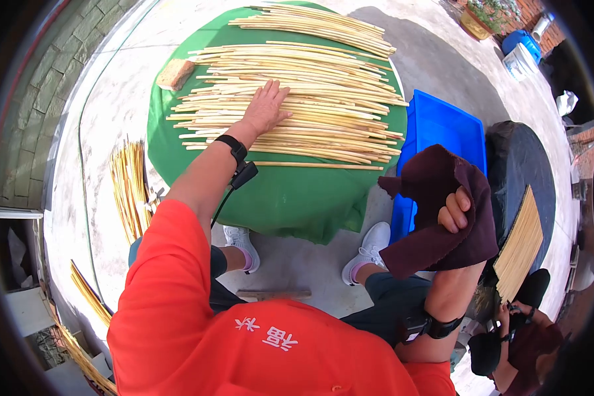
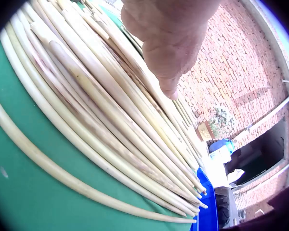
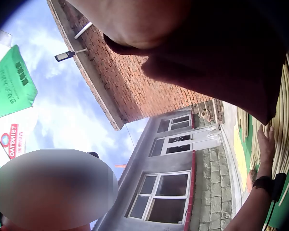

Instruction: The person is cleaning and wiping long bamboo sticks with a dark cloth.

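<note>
My left hand (image 1: 266,109) rests with fingers extended on a broad layer of pale, slender peeled sticks (image 1: 336,99). They lie side by side across a round table with a green cloth (image 1: 277,198). In the left wrist view, the hand is over the sticks (image 2: 111,96), and one stick lies apart at the near side. My right hand (image 1: 454,210) grips a dark maroon cloth (image 1: 435,178), its fingers curled over the fabric, held up to the right of the table. The same cloth (image 3: 221,86) fills much of the right wrist view.
A brick (image 1: 175,74) sits at the table's left edge, and another row of sticks (image 1: 317,28) lies at the far side. A blue bin (image 1: 445,125) stands right of the table. Bundled sticks (image 1: 131,191) stand at the left. Another person (image 1: 528,336) is at lower right near a stick mat (image 1: 520,244).
</note>
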{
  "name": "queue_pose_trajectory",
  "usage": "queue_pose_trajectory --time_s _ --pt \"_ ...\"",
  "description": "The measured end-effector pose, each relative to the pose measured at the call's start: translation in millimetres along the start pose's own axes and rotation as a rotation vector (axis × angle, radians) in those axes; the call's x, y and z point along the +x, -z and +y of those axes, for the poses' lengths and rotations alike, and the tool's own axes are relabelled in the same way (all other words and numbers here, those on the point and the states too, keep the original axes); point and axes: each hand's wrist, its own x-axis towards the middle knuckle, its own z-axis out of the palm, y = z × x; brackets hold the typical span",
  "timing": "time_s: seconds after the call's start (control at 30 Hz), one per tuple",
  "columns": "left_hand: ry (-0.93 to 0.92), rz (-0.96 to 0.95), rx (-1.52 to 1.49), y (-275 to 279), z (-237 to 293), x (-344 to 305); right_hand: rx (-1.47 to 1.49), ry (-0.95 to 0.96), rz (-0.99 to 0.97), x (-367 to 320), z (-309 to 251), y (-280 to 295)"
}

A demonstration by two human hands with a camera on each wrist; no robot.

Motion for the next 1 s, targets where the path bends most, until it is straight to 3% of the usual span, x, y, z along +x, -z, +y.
queue_pose_trajectory --time_s 0.1,0.2,0.33,0.53,0.57,0.6,0.67,0.73,0.77,0.83,0.9,0.93,1.0 --pt "0.051 -0.007 -0.091 -4.7 -23.5 48.0 -0.041 -0.07 -0.325 10.6 -10.5 28.9" --pt "0.13 -0.119 -0.178 -22.9 -27.1 65.1 -0.04 -0.005 -0.1 13.7 -3.4 6.8" --pt "0.092 -0.131 0.12 -56.1 -9.8 50.8 -0.058 -0.066 -0.128 26.8 -3.0 20.2" --pt "0.024 0.166 0.191 -61.0 -8.2 33.6 -0.009 -0.118 -0.117 21.1 2.7 13.0" --pt "-0.007 0.32 0.132 -52.8 -4.0 28.9 -0.011 -0.128 -0.185 21.1 2.0 12.4" --pt "-0.016 0.323 0.139 -44.3 0.7 20.6 -0.011 -0.134 -0.254 20.2 1.0 11.9" --pt "-0.115 0.362 -0.196 -26.6 14.4 -4.6 -0.018 -0.092 -0.238 18.5 -1.0 12.1" --pt "-0.296 0.322 -0.147 -18.2 30.4 -43.6 -0.046 -0.032 -0.199 15.3 -2.8 12.5" --pt "-0.337 0.264 -0.137 -19.7 33.9 -63.2 -0.042 0.027 -0.054 11.0 0.1 5.1" --pt "-0.386 0.2 -0.114 -16.5 39.5 -98.7 -0.026 0.006 -0.03 7.0 1.3 5.8" --pt "-0.187 0.13 -0.102 -18.0 40.4 -116.5 -0.027 -0.022 -0.005 13.1 2.3 6.8" --pt "-0.196 0.131 -0.09 -17.1 38.2 -126.0 -0.033 -0.005 -0.022 6.9 2.8 7.6" --pt "-0.044 0.161 0.002 -31.2 30.2 -135.7 -0.064 0.024 -0.054 8.6 3.2 1.9"
